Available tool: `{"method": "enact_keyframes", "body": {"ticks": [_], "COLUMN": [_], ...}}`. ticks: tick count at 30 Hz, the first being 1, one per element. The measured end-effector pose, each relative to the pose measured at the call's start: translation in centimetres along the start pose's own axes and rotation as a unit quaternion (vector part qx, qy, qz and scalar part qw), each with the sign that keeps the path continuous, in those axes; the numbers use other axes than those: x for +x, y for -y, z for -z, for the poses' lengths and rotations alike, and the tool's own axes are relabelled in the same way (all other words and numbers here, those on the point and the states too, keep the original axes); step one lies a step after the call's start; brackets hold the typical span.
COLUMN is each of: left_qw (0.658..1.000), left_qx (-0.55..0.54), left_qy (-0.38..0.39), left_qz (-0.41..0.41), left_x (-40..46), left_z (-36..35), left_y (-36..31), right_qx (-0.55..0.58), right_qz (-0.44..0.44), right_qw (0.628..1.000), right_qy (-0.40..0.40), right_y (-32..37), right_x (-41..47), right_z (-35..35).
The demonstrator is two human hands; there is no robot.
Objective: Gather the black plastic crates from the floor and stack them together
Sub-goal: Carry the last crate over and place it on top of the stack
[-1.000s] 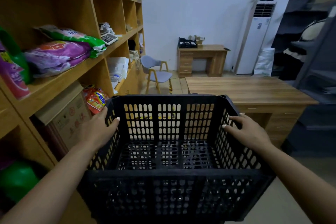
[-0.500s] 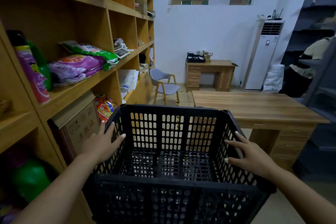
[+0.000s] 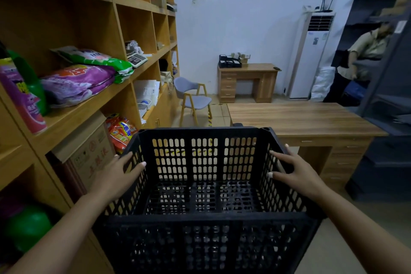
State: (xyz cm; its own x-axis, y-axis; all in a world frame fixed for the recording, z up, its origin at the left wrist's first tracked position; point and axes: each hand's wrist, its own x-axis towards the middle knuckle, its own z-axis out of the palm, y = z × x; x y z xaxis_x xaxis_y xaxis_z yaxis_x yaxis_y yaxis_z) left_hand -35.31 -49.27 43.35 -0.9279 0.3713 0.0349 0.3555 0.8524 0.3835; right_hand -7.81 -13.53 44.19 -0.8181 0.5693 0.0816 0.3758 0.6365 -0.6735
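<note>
The black crate (image 3: pixel 204 187) is carried in the air close in front, left hand (image 3: pixel 115 176) and right hand (image 3: pixel 295 173) pressed flat-fingered against its two sides. It has dropped lower than a second ago, with the desk (image 3: pixel 300 118) beyond; no other crates are visible, so stacking remains ahead.

Crate: black slotted crate (image 3: pixel 204 187) held up, open top facing us.
Hands: left hand (image 3: pixel 115 179) and right hand (image 3: pixel 297 172) spread flat on its side walls.
Left: wooden shelf (image 3: pixel 93 104).
Ahead: bench (image 3: pixel 300 118).
</note>
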Motion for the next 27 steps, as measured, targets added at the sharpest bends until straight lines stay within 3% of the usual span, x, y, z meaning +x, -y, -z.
{"method": "enact_keyframes", "body": {"ticks": [11,27], "left_qw": [1.000,0.992], "left_qx": [0.022,0.122], "left_qy": [0.022,0.040], "left_qz": [-0.006,-0.012], "left_x": [1.8,2.2], "left_z": [0.8,0.0], "left_y": [1.8,2.4], "right_qx": [-0.001,-0.157], "right_qz": [0.001,-0.036], "right_qw": [1.000,0.986], "right_qy": [0.002,0.034], "right_y": [1.0,1.3], "right_x": [1.7,2.1], "right_z": [-2.2,-3.0]}}
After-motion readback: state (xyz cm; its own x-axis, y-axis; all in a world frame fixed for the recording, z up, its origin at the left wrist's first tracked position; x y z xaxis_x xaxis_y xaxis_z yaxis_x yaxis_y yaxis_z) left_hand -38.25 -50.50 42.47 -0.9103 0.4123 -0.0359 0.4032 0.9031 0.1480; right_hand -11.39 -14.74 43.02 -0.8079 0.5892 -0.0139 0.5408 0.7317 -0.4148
